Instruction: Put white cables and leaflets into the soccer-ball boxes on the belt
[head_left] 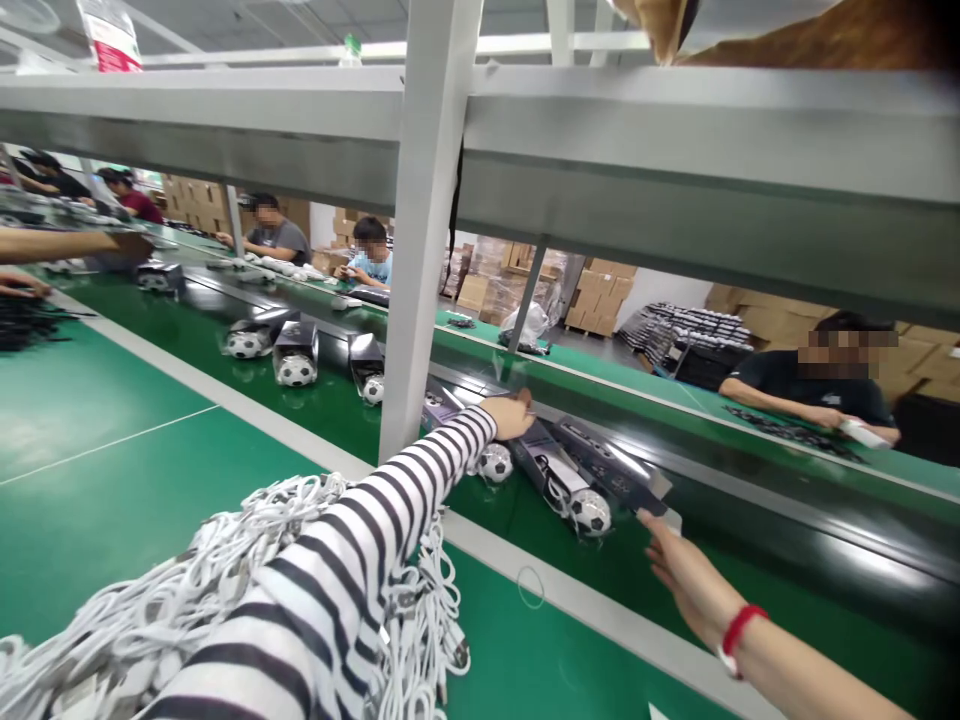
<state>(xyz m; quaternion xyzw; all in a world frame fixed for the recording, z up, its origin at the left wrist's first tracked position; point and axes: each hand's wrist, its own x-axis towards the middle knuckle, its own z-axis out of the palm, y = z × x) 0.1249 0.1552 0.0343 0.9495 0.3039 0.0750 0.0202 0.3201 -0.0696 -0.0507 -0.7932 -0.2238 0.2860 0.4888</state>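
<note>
Left grip (510, 413) closed on the box (600, 462) end — right grip (684, 575) open, beside its near corner.

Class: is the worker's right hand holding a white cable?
No, the right hand is open, fingertips near a dark box, and the white cables lie piled apart from it.

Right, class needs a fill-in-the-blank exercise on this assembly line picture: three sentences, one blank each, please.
1. The left hand comes out of a sleeve patterned with black and white ____.
2. The band at the wrist of the right hand is ____ in colour.
3. The pile of cables under the left arm is ____ in colour.
Missing words: stripes; red; white.
</note>
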